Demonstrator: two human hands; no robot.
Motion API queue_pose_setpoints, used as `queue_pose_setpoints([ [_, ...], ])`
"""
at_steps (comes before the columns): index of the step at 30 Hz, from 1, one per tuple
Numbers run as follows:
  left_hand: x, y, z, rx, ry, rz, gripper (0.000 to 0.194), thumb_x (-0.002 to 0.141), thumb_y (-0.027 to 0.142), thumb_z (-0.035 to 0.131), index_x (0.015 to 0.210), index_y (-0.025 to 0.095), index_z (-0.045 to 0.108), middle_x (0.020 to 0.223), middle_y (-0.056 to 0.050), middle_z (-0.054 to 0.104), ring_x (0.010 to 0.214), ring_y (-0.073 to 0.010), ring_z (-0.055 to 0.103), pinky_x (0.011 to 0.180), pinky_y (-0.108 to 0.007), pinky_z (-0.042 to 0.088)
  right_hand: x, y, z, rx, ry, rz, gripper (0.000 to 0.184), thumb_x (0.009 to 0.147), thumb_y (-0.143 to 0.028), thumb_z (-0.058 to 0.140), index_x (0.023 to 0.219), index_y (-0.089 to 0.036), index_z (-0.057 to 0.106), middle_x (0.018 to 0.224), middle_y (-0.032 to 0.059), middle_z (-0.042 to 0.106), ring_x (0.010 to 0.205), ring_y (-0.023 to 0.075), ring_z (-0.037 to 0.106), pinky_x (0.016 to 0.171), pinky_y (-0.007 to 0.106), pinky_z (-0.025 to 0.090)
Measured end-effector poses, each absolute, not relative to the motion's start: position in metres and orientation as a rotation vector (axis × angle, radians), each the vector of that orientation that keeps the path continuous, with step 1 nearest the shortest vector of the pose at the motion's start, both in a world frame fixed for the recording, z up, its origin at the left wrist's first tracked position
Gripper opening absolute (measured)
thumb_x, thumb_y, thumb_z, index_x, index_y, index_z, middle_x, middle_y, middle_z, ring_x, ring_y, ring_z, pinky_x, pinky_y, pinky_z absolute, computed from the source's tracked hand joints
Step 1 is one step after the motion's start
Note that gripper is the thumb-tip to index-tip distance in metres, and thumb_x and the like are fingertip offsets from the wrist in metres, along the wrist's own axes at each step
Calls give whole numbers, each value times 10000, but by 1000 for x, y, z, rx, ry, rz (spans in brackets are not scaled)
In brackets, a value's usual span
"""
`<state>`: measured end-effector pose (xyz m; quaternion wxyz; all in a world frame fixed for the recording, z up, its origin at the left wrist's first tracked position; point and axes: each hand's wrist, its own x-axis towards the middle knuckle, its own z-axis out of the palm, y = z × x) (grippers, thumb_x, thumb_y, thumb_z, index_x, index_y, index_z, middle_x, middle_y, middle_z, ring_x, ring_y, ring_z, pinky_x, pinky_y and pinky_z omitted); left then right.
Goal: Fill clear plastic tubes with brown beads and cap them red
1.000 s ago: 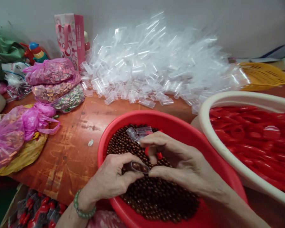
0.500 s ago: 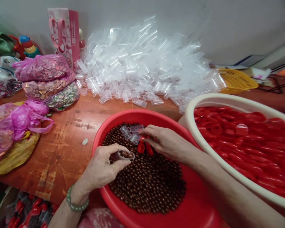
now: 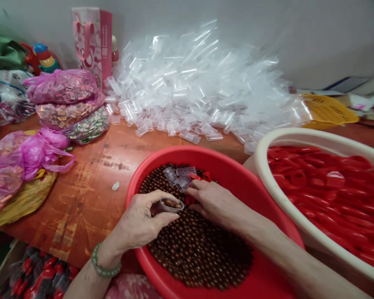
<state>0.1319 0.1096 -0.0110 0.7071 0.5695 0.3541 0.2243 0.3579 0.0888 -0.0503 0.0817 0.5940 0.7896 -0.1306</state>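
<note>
My left hand [image 3: 143, 224] is wrapped around a clear plastic tube [image 3: 162, 204], its open oval mouth tilted to the right with several brown balls inside. The tube is above a red basin [image 3: 286, 220] that holds a heap of glossy brown balls [image 3: 202, 249]. My right hand [image 3: 213, 201] reaches into the basin with curled fingers on a small red plastic cap [image 3: 189, 200], partly hidden under them. Another red piece [image 3: 205, 176] shows just beyond the knuckles. Several empty clear tubes [image 3: 183, 182] lie on the balls beside my right fingertips.
A cream tub [image 3: 280, 178] of red plastic parts [image 3: 333, 199] stands at the right. Behind the basin rises a large pile of clear tubes [image 3: 187, 95]. Pink bags [image 3: 65, 89] of small pieces lie left, near a paper bag [image 3: 92, 41]. A yellow basket [image 3: 328, 110] stands far right.
The view has shifted slightly left, so things appear farther right. My right hand has moved lower over the red pieces, and one now lies beyond its knuckles. My left hand still holds the tube.
</note>
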Motion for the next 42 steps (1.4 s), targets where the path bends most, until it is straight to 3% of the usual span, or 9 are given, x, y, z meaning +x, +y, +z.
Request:
queue_pose_setpoints([
  [4,130,109,-14,1221,774,517,201,784,156,639,983,148,667,943,-58,701,864,-154,635,803,-272,467,352,90,-60,1768,2423,-336,144,842,-141,561,873,-171,698,923,120,659,818,237,633,730,343,447],
  [8,126,108,-8,1169,746,533,200,795,181,639,990,142,652,933,-67,704,872,-152,630,821,-277,460,356,93,-59,1849,2500,-304,258,896,-114,427,786,-171,653,845,107,641,701,197,596,691,329,438],
  [13,124,101,2,1123,636,489,184,796,220,657,965,145,648,865,-49,692,781,-118,608,744,-239,454,360,87,-35,2172,2606,-384,256,976,-288,368,922,-175,591,852,96,674,764,215,632,690,327,501],
  [21,130,97,-2,1047,696,542,213,788,244,653,974,152,604,760,-4,615,712,-113,591,714,-252,452,334,66,-6,2804,2415,-1852,253,888,-459,590,1017,-244,622,816,12,692,662,136,636,609,233,528],
  [26,135,93,-3,1017,776,660,223,734,187,723,922,159,606,785,17,609,744,-86,555,733,-218,433,324,62,-3,2923,2203,-2238,263,799,-445,717,957,-237,695,819,6,701,670,98,624,611,175,506],
  [30,139,92,-12,865,723,697,319,704,247,787,940,158,593,795,16,626,683,-78,579,691,-222,468,317,60,-5,3115,2217,-2103,236,787,-424,733,930,-237,708,845,14,714,715,110,645,635,183,519],
  [35,140,92,-15,688,698,700,426,638,234,836,961,148,572,769,0,661,628,-99,636,605,-212,486,314,57,-7,3280,2440,-1510,151,823,-380,697,895,-248,705,843,13,722,764,131,673,698,210,550],
  [38,140,94,-15,642,708,725,441,625,257,845,938,142,556,708,-6,672,609,-110,640,579,-207,477,318,52,-6,3093,2708,-1223,80,828,-316,691,888,-265,702,848,2,730,787,136,690,731,214,562],
  [42,138,95,-15,701,707,701,429,618,299,853,894,138,567,684,24,639,550,-77,584,569,-208,450,327,47,1,2571,2995,-1098,184,805,-265,714,986,-288,699,846,2,749,718,159,715,662,225,585],
])
